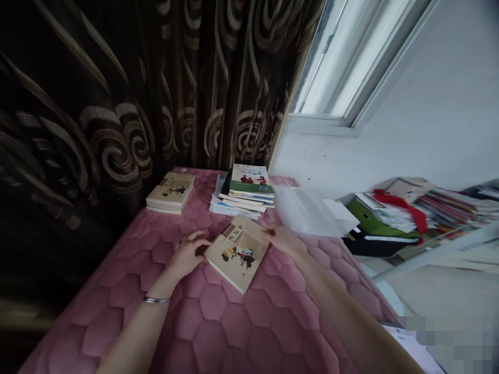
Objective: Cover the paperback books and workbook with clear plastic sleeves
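Note:
A beige book with a drawn cover lies tilted on a pink quilted surface. My left hand rests against the book's left edge, fingers curled round it; a thin bracelet sits on that wrist. My right hand holds the book's far right corner, fingers pinched on it. Both forearms reach in from the bottom of the view.
A small stack of beige books lies at the far left. A taller stack topped by a green and white book stands behind. Clear plastic sleeves and a cluttered pile of books and papers lie right. A dark patterned curtain hangs behind.

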